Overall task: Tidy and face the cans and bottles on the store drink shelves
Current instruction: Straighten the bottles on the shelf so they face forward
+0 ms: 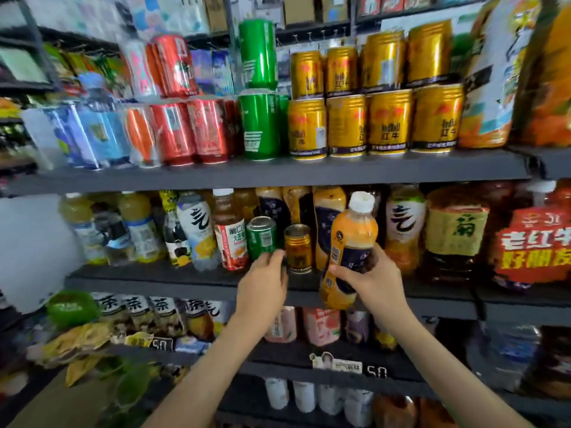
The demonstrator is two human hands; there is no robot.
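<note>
Dark shelving stood packed with drinks; right hand (361,278) gripped the orange bottle (352,239) round its lower half, tilted, just off the middle shelf (148,281), probably freeing a slot; left hand (264,281), fingers relaxed, touched the green can (262,236), presumably to face it.

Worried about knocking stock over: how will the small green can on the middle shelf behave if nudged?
Likely rigid: the small green can looks metal. Standing tall and narrow, it might tip toward the gold can beside it.
</note>
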